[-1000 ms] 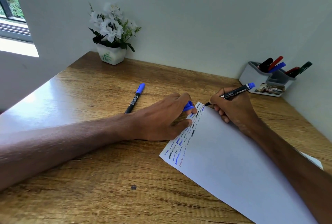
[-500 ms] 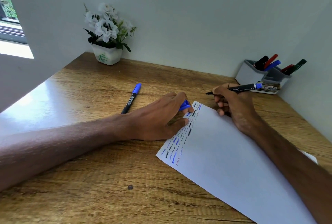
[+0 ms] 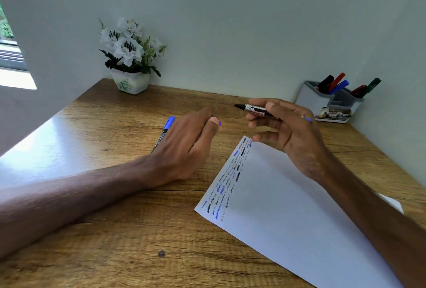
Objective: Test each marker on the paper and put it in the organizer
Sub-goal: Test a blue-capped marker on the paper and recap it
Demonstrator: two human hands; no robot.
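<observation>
My right hand [image 3: 285, 130] grips an uncapped black marker [image 3: 253, 109] level above the desk, its tip pointing left towards my left hand. My left hand [image 3: 184, 140] is lifted off the paper and pinches the marker's blue cap [image 3: 219, 123], only a sliver of which shows past the fingertips. The white paper [image 3: 288, 207] lies on the desk with rows of blue, black and red test scribbles along its left edge. A capped blue marker [image 3: 164, 132] lies on the desk, partly hidden behind my left hand. The grey organizer [image 3: 311, 97] stands at the back right with several markers in it.
A white pot of white flowers [image 3: 130, 61] stands in the back left corner. A small printed card box [image 3: 334, 114] lies in front of the organizer. Walls close the desk at the back and right; a window ledge is at far left.
My right hand has lifted the marker off the paper and turned its tip leftwards. My left hand has come off the paper's corner and moved up towards the marker tip with the cap.
</observation>
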